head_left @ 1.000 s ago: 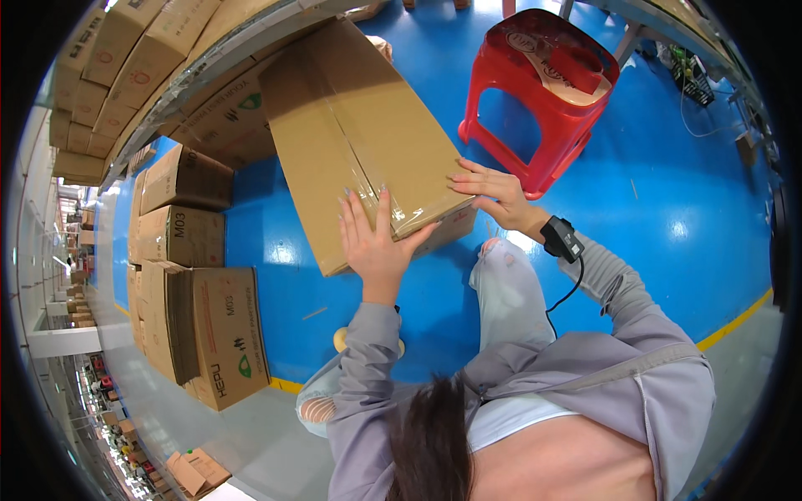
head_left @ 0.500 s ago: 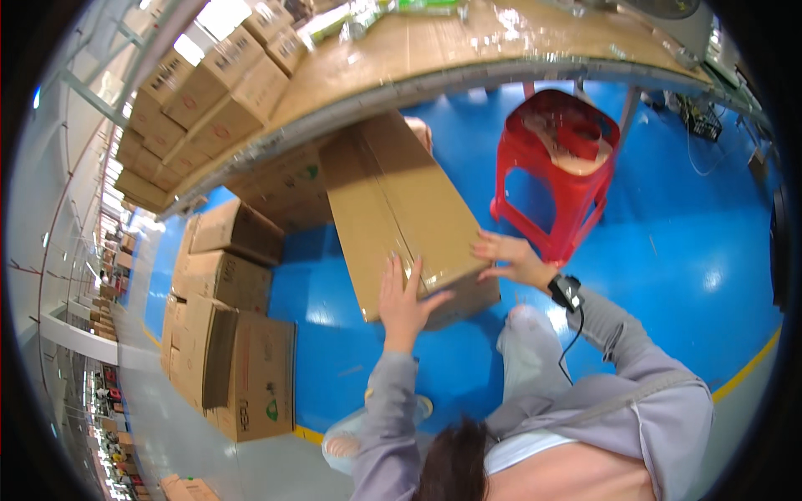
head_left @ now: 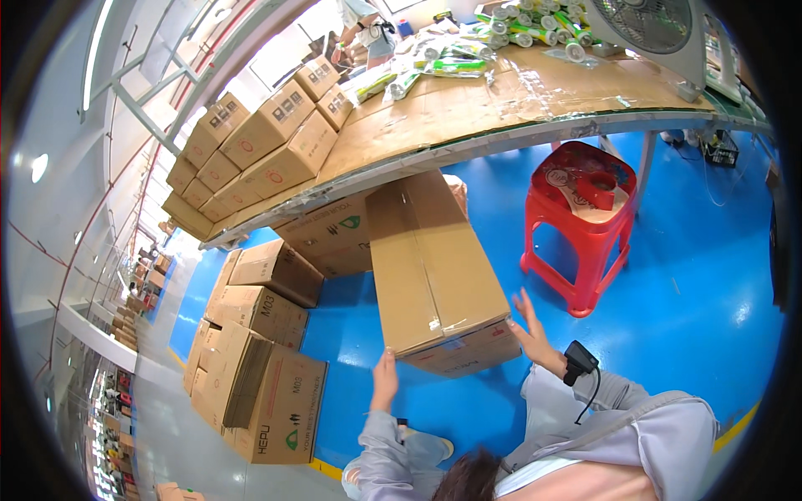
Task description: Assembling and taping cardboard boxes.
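Observation:
A large closed cardboard box [head_left: 428, 271], taped along its top seam, stands on the floor in front of me, its far end beneath the table edge. At its near left corner, my left hand [head_left: 384, 380] touches the cardboard with fingers stretched upward, seen nearly edge-on. My right hand [head_left: 537, 341] is by the near right corner, fingers spread apart and thumb side close to the box. Whether that thumb touches it, I cannot tell. A black device [head_left: 580, 361] with a cable is strapped to my right wrist.
A red plastic stool [head_left: 585, 225] bearing a tape roll [head_left: 595, 190] stands right of the box. Several cartons [head_left: 288, 405] sit on the left floor. The table [head_left: 468, 117] carries stacked small cartons [head_left: 280, 154], green-and-white packages [head_left: 455, 67] and a fan [head_left: 643, 25].
Both hands have left the box's top; the left moved to its near left corner, the right to the near right. The view has tilted up, showing more of the table.

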`<state>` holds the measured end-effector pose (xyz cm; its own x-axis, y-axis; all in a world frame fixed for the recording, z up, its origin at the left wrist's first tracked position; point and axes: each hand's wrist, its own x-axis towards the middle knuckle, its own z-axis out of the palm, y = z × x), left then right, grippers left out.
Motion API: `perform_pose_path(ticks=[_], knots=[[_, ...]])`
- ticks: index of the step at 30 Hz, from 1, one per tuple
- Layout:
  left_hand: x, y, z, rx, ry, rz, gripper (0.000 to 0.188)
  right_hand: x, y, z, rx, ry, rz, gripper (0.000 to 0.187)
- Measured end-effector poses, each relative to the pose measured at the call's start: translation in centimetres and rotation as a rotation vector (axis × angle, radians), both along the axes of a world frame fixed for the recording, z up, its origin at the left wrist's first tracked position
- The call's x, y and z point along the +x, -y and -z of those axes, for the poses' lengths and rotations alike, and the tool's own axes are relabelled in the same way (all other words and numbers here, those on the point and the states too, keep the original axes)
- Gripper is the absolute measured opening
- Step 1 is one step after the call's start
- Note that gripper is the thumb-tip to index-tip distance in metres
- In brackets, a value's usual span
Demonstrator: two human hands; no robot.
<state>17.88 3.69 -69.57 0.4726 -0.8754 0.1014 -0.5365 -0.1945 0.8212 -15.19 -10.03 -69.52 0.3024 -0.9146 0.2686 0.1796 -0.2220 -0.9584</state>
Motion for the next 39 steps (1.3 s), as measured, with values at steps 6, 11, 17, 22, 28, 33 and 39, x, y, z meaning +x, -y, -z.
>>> perform_pose_path(ticks=[6,11,17,22,28,33,39], knots=[[-6.5,-1.2,0.9,-0.297,-0.544,-0.384,0.037,0.9,-1.9,-0.8,0.173,0.138,0.034,0.055],[-17.4,-8.3,-3.8,-0.104,-0.433,-0.454,0.035,-2.2,-2.1,-0.4,0.220,0.242,0.058,0.051],[-26.7,-9.8,-4.2,-0.028,-0.465,-0.258,0.030,-0.2,4.3,3.2,0.306,0.324,-0.329,0.049],[-23.9,-10.9,-3.1,0.204,-0.401,0.504,0.027,6.3,11.0,-0.8,-0.084,-0.261,-0.173,0.052],[-5.0,-12.0,-10.2,-0.176,0.815,-0.439,0.032,3.4,9.4,-0.1,0.158,-0.084,-0.086,0.053],[17.7,-24.0,-9.0,0.265,0.318,-1.236,0.067,-3.0,-1.2,5.6,0.390,-0.192,-0.353,0.044],[18.6,-20.3,-6.6,0.468,0.275,-0.987,0.093,0.2,-10.9,1.4,0.613,-0.212,-0.811,0.078]])
